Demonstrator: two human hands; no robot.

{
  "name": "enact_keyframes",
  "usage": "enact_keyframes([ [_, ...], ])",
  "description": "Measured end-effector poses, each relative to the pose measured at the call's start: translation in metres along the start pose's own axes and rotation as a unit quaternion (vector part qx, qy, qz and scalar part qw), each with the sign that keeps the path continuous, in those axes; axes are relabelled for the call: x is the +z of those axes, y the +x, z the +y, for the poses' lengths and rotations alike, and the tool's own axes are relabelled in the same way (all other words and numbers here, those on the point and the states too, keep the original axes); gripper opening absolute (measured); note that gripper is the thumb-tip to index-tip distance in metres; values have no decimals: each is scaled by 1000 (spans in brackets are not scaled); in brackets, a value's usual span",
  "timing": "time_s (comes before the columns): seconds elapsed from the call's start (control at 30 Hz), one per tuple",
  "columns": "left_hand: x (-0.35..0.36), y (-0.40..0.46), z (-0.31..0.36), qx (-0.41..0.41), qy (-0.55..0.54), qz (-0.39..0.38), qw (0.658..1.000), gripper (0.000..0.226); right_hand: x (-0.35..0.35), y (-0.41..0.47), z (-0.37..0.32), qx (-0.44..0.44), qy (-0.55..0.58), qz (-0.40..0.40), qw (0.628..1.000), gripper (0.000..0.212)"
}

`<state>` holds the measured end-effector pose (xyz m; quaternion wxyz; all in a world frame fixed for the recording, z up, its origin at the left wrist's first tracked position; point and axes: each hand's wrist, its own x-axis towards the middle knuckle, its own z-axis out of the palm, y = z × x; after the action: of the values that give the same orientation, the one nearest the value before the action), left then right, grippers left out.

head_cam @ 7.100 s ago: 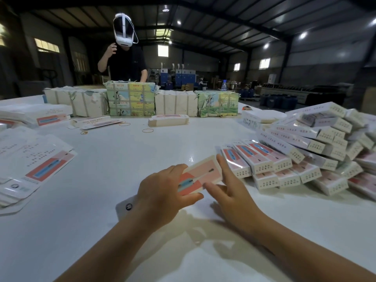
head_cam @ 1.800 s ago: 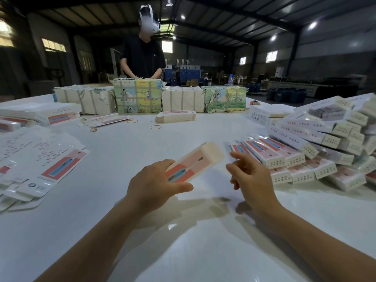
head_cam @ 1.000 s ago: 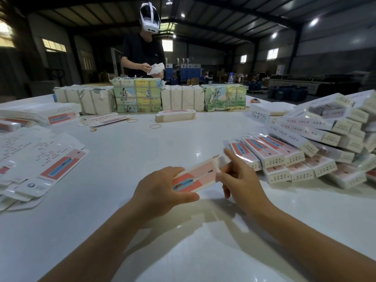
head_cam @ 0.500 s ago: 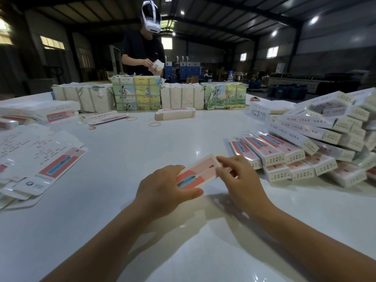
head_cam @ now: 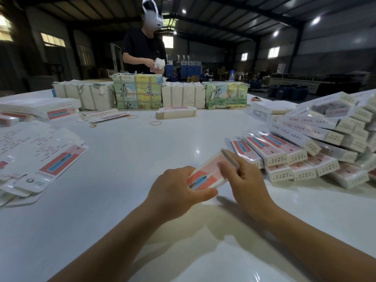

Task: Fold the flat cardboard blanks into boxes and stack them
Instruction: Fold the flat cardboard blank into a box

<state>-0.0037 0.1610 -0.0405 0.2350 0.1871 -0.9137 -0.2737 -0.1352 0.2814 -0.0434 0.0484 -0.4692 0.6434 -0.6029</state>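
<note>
Left hand [head_cam: 175, 190] grips the box [head_cam: 209, 171]; right hand [head_cam: 246, 180] fingers curl round its far end.

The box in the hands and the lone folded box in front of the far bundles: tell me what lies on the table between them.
In the head view, only bare white table between the held box and the lone box, except one rubber band near the far end.

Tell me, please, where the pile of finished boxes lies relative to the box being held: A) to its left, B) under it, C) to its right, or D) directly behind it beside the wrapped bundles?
C: the folded boxes are heaped at the table's right side, beyond the right hand that, with the left hand, holds the box.
</note>
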Motion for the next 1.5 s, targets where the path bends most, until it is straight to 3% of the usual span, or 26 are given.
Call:
enact_keyframes([
  [0.1,-1,-1,-2,1,6,0,1000,61,1,-2,-3,-7,-4,-20,1000,17],
  [0.2,-5,-1,-4,2,30,15,999,62,1,2,-7,80,140,-19,987,35],
  [0.33,-5,-1,-5,10,104,38,994,65,0,11,-6,163,256,-12,953,21],
  [0.5,-4,-2,-7,36,133,58,989,64,-1,10,-3,162,275,12,948,23],
  [0.67,-4,-4,-7,50,137,63,987,78,-1,10,-1,159,290,18,944,28],
  [0.83,-5,-5,-10,66,157,76,982,76,-3,9,1,126,215,9,968,36],
  [0.97,-7,-5,-10,72,167,68,981,73,-3,4,1,26,38,9,999,40],
  [1.17,-7,-5,-4,57,155,65,984,59,-4,-3,-10,-158,-163,-11,974,24],
  [1.33,-4,-5,-2,62,161,67,983,60,-4,-2,-6,-124,-201,-24,971,31],
  [1.5,-7,-2,-10,64,168,76,981,69,-3,-2,-9,-91,-124,-78,985,20],
])
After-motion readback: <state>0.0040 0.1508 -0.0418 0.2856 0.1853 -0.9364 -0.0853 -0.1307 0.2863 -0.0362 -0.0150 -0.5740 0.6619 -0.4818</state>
